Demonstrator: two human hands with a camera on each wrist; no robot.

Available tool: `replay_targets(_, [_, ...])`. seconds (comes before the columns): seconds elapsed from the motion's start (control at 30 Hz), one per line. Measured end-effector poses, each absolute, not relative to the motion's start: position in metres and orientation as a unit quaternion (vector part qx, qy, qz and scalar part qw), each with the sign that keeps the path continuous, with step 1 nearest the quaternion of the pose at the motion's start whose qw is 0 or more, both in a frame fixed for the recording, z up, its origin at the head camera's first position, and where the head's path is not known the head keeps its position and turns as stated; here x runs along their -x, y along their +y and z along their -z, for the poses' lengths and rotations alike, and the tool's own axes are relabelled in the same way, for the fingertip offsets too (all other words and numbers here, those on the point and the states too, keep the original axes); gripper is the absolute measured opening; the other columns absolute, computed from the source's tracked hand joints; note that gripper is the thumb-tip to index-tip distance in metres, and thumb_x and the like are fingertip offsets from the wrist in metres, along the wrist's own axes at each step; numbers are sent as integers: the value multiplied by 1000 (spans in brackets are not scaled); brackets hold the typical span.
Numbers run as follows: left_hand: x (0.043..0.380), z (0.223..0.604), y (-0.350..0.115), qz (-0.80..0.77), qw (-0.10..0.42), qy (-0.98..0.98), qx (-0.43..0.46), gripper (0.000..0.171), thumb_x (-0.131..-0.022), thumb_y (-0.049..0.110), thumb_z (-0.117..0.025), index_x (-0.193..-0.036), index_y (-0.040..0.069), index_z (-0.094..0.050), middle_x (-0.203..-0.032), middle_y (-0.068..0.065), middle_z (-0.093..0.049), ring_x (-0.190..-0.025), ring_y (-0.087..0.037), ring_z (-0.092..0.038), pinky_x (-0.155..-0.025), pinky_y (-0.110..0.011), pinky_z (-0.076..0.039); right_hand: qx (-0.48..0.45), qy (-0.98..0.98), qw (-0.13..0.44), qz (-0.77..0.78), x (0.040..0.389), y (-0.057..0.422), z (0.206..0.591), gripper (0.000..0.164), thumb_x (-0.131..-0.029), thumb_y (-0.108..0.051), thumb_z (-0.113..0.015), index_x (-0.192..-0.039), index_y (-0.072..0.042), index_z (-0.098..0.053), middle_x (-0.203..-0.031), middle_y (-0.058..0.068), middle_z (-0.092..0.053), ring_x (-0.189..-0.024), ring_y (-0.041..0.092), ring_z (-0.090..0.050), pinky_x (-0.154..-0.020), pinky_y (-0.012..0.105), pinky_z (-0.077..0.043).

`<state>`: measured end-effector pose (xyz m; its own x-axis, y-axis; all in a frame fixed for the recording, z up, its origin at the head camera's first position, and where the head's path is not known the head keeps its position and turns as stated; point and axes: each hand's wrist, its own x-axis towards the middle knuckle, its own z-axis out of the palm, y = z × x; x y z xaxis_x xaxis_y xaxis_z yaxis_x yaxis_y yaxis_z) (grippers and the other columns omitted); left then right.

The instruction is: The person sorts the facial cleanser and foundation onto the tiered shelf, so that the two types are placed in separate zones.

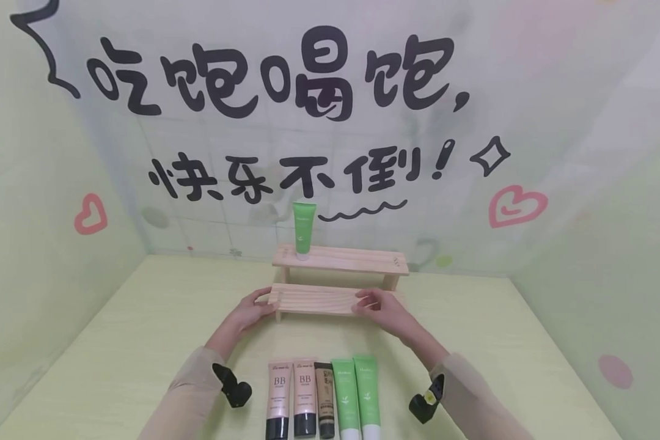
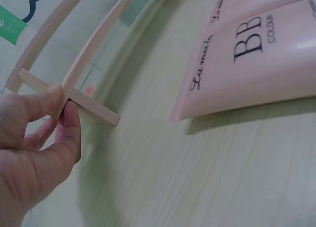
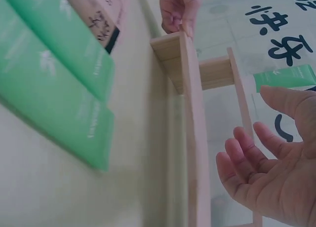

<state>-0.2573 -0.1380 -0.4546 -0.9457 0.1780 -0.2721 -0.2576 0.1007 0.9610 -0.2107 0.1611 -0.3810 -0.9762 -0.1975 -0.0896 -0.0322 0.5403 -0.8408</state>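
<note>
A two-step wooden stand point(image 1: 319, 299) sits near the back wall. My left hand point(image 1: 255, 310) pinches the left end of its lower step between thumb and fingers, plain in the left wrist view, where the board point(image 2: 94, 44) runs upward. Over the right part of that step is my right hand point(image 1: 384, 311); in the right wrist view its fingers point(image 3: 242, 143) are loosely bent and hold nothing. One green tube point(image 1: 304, 226) stands upright, cap down, at the left of the upper step point(image 1: 352, 260).
In front of the stand several tubes lie in a row: two pink BB tubes point(image 1: 278, 391) point(image 1: 305, 391), a brown one point(image 1: 326, 397) and two green ones point(image 1: 346, 391) point(image 1: 367, 388). A printed wall point(image 1: 330, 134) rises behind the stand, with side walls left and right.
</note>
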Motion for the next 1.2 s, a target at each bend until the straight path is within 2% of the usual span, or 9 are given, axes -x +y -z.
replay_targets(0.3, [256, 452, -137, -671, 163, 723, 24, 61, -92, 8, -52, -143, 0, -20, -134, -32, -39, -122, -35, -46, -108, -43, -34, 16, 873, 126, 470, 178, 182, 402, 44, -82, -26, -66, -116, 1, -54, -101, 10, -62, -91, 18, -58, -75, 33, -53])
replay_targets(0.47, [257, 454, -137, -672, 162, 723, 22, 60, -92, 9, -52, -143, 1, -21, -135, -31, -39, -123, -35, -46, -108, -43, -34, -23, 868, 164, 468, 160, 195, 416, 48, -82, -25, -66, -117, 5, -51, -99, 16, -59, -80, 20, -60, -68, 34, -55])
replay_targets(0.6, [258, 457, -140, -671, 165, 723, 21, 60, -92, 10, -52, -143, 1, -20, -136, -31, -39, -124, -35, -45, -108, -43, -34, -30, 870, 182, 458, 148, 201, 427, 49, -81, -25, -67, -115, 7, -51, -95, 13, -60, -74, 17, -59, -63, 30, -53])
replay_targets(1.0, [254, 453, -139, -675, 170, 718, 20, 61, -92, 10, -53, -143, 2, -21, -136, -30, -39, -116, -23, -53, -107, -39, -37, -22, 879, 194, 436, 127, 192, 440, 53, -73, -28, -75, -107, 7, -56, -85, 7, -57, -71, 15, -52, -60, 26, -49])
replay_targets(1.2, [255, 453, -138, -673, 169, 720, 25, 62, -91, 10, -53, -143, 2, -21, -135, -30, -40, -116, -24, -54, -106, -38, -38, -2, 891, 173, 419, 123, 185, 437, 52, -70, -26, -77, -104, 9, -56, -82, 6, -54, -70, 15, -49, -57, 26, -47])
